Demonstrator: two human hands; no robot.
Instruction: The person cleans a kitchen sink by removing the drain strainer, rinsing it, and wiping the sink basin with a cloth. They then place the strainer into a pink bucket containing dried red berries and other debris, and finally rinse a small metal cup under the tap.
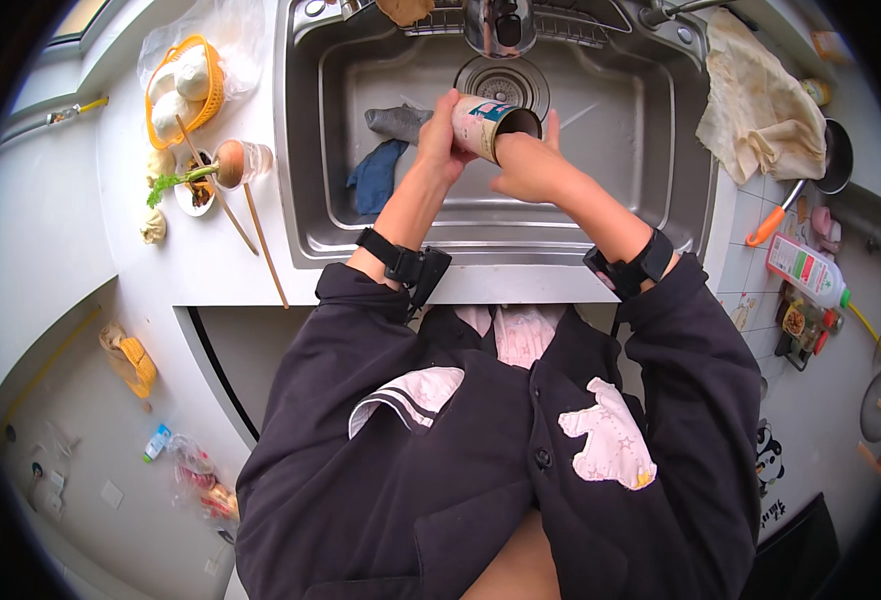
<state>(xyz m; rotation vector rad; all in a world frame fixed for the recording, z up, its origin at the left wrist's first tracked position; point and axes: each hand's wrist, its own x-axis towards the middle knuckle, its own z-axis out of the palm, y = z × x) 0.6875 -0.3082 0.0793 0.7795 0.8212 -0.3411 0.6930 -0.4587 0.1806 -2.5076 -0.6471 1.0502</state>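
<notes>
Over the sink (650,150) my left hand (442,135) is closed round a cylindrical tin can (478,122) with a pale, patterned side. The can lies tilted on its side, its dark open mouth facing right. My right hand (535,168) is at that mouth, some of its fingers hidden at or inside the rim. One finger sticks up apart from the others, and the thumb is spread out below. A grey cloth (395,123) and a blue cloth (372,178) lie in the basin, left of my hands.
A faucet (500,25) hangs over the round drain (503,85). At left are an orange basket (210,85) with white items, a small dish (196,198), a glass (257,163) and chopsticks (265,245). At right lie a beige cloth (760,105), a frying pan (836,155) and a white bottle (805,268).
</notes>
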